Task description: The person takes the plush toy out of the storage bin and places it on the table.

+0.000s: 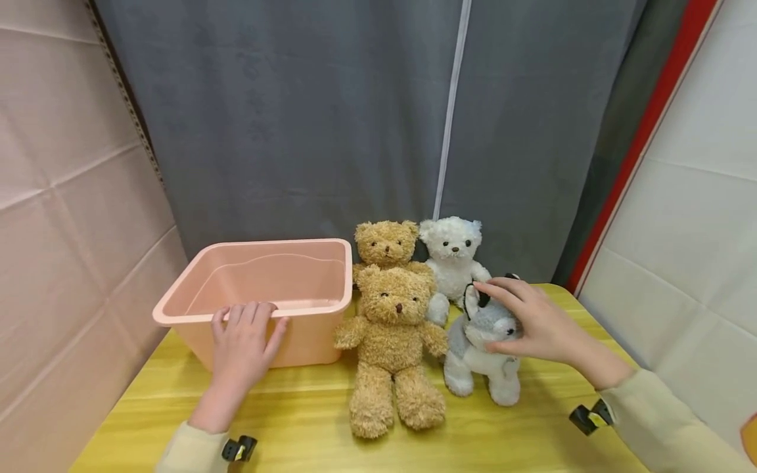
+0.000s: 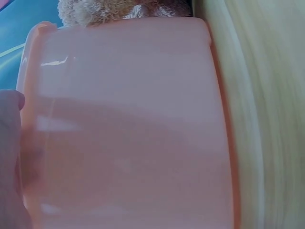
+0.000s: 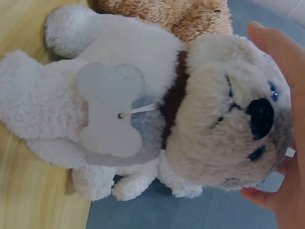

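Observation:
My left hand point(image 1: 244, 341) grips the near rim of a pink plastic bin point(image 1: 312, 338), fingers hooked over the edge and thumb along the outside. In the left wrist view, the bin's smooth side wall point(image 2: 128, 114) fills the middle. On the right, my right hand point(image 1: 535, 322) holds the head of a grey and white plush husky point(image 1: 473, 358), with thumb and fingers on either side. The husky stands on the table; its dark collar point(image 3: 174, 100) and bone-shaped tag point(image 3: 112, 109) show in the right wrist view. A brown teddy bear point(image 1: 395, 341) sits between the hands.
Behind the front bear sits another brown teddy bear point(image 1: 386, 244), beside the bin. A white teddy bear point(image 1: 452, 253) is at the back, behind the husky. The yellow wood-grain table point(image 1: 296, 420) meets a grey curtain point(image 1: 296, 131) behind; pale panels flank both sides.

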Available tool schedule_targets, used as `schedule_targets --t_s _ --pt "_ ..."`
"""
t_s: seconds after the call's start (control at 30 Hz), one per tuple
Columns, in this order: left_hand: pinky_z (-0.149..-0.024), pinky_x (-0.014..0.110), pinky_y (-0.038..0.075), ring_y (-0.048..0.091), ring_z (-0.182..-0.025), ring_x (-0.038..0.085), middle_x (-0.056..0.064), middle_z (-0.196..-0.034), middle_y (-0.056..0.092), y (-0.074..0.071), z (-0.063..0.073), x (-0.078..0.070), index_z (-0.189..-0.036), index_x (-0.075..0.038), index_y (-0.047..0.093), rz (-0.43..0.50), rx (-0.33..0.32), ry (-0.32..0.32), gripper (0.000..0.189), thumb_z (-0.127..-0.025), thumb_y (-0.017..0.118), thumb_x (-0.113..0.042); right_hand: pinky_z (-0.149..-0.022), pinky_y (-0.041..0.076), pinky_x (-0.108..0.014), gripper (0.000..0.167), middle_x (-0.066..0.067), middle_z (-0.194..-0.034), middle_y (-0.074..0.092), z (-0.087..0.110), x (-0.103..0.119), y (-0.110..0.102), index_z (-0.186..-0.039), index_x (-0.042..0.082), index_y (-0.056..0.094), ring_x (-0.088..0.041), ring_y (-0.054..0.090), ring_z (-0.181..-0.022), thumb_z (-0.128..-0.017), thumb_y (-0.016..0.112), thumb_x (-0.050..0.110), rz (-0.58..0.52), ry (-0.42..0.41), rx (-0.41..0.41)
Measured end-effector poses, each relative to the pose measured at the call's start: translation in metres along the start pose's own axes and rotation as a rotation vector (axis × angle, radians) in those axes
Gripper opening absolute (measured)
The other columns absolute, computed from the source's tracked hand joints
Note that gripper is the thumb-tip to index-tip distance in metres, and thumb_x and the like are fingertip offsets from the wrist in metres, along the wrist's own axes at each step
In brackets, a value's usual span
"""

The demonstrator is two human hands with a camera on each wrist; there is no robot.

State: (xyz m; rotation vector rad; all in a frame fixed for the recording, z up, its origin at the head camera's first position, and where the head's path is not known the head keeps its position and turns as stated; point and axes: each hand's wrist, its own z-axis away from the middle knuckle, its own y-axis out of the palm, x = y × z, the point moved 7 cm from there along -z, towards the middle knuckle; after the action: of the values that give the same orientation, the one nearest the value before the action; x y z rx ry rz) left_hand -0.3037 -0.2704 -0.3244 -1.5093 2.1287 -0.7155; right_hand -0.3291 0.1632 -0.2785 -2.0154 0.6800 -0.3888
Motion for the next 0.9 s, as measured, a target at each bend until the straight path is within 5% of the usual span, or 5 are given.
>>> schedule_targets --t_s 0.37,0.7,0.9 --pt "-0.094 0.057 0.026 0.053 -0.092 0.033 0.008 -0.095 0.062 -0.002 -0.006 0.003 -0.104 -0.01 0.06 -0.008 0.11 -0.019 0.03 -0.091 0.062 -0.037 -0.092 0.035 -0.06 0.078 -0.015 -0.141 0.043 -0.017 0.011 -0.004 -0.149 0.026 0.036 -0.032 0.052 -0.117 -0.083 0.073 0.046 0.051 0.098 0.057" --pt "-0.099 0.055 0.033 0.06 -0.101 0.033 0.01 -0.109 0.068 -0.015 -0.033 -0.008 -0.121 -0.01 0.061 0.001 0.17 0.091 0.044 -0.088 0.066 -0.039 -0.099 0.026 -0.066 0.079 -0.013 -0.153 0.03 -0.044 0.043 0.001 -0.151 0.026 0.032 -0.034 0.04 -0.133 -0.086 0.064 0.057 0.073 0.103 0.181" --pt "-0.102 0.057 0.031 0.051 -0.121 0.036 0.011 -0.132 0.058 -0.02 -0.049 -0.012 -0.137 -0.013 0.053 0.004 0.294 0.14 0.059 -0.091 0.059 -0.05 -0.101 0.025 -0.067 0.086 -0.013 -0.158 0.019 -0.066 0.041 0.002 -0.153 0.026 0.027 -0.035 0.032 -0.138 -0.084 0.063 0.061 0.074 0.124 0.242"
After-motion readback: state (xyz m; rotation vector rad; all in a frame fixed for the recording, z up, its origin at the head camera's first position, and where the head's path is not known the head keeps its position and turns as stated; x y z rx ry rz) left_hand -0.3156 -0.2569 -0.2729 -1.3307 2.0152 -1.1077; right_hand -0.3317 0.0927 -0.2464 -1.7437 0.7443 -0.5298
